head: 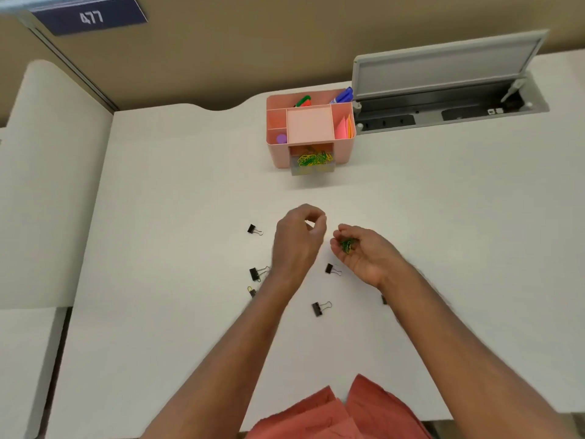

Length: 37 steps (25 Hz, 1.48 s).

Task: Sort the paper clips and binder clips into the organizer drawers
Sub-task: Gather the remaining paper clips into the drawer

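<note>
A pink organizer stands at the back of the white desk. Its clear drawer is pulled out and holds yellow and green paper clips. My right hand is cupped palm up around a small bunch of green paper clips. My left hand hovers just left of it with fingers curled and pinched; I see nothing in it. Several black binder clips lie on the desk around my hands, such as ones at the left, lower left, centre and front.
The organizer's top compartments hold markers, pink sticky notes and a purple cap. An open cable hatch lies behind it at the right. A partition wall runs along the back. The desk's left edge borders another desk.
</note>
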{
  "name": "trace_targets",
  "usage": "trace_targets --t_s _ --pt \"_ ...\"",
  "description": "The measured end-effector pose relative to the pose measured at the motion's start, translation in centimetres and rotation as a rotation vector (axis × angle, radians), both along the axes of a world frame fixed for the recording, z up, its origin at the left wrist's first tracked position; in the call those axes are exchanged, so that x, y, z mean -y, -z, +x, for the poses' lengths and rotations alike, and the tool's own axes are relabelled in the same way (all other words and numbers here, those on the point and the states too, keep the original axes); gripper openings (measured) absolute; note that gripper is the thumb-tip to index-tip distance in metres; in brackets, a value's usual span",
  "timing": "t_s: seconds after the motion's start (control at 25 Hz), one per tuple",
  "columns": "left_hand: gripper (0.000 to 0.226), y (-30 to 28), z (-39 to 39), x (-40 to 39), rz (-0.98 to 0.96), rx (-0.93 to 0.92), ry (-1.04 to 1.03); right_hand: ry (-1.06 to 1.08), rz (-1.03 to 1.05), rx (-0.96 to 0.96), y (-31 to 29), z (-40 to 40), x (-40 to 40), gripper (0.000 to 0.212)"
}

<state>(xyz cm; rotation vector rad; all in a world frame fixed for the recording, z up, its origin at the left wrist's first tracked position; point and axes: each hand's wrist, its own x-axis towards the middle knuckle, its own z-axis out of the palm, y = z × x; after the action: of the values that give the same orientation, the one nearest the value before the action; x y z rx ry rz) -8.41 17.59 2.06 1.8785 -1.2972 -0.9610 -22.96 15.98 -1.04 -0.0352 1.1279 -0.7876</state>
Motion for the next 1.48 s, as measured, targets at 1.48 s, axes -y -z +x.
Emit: trace_targets --t_s 1.48 --pt "0.017 6.5 11.5 -6.1 0.055 0.016 -0.363 -0.902 -1.114 -1.071 3.5 8.3 -6.4 0.021"
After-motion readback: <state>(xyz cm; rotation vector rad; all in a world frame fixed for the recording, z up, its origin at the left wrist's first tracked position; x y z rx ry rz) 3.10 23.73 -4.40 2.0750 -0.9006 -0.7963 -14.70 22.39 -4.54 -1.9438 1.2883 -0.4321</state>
